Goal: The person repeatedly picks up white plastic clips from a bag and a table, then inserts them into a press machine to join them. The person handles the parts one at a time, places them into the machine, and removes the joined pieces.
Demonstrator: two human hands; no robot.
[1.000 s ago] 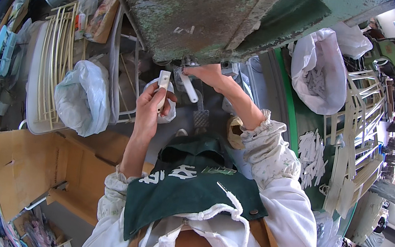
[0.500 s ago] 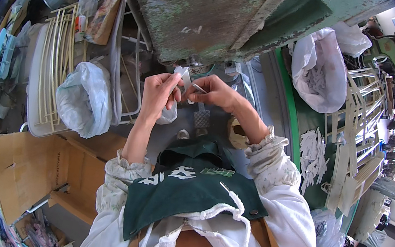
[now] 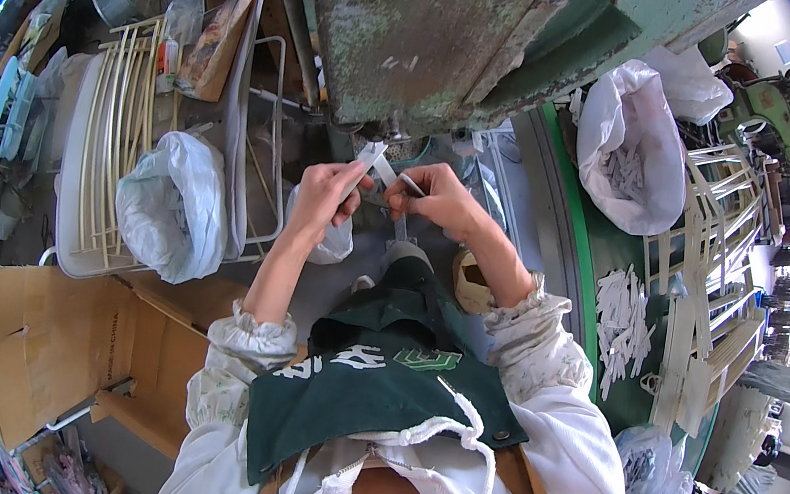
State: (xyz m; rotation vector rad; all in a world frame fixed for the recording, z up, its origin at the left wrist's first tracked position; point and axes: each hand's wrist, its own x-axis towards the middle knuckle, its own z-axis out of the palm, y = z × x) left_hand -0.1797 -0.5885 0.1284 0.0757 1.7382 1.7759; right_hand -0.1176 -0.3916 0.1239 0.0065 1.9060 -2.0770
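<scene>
Both hands are close together below the front of a worn green metal machine point(image 3: 414, 38). Between finger and thumb my left hand point(image 3: 323, 199) pinches a short flat white strip point(image 3: 372, 154), its tip pointing up toward the machine. My right hand point(image 3: 441, 203) is closed beside it, with a second white strip point(image 3: 384, 172) reaching from its fingers to the first one. A thin pale stick-like piece point(image 3: 412, 185) also shows at the right fingers; its kind is too small to tell. The two strips meet or overlap at their upper ends.
Left stand a tray of long pale strips point(image 3: 111, 146), a white plastic bag point(image 3: 174, 206) and an open cardboard box point(image 3: 49, 340). On the right, a green-edged table bears a white sack point(image 3: 637, 145), a heap of short white pieces point(image 3: 621, 329) and stacked long strips point(image 3: 698, 320).
My hands have moved slightly right and down in the view, and the white strip in the right fingers now shows more. The view has shifted a little; one foot has come forward.
</scene>
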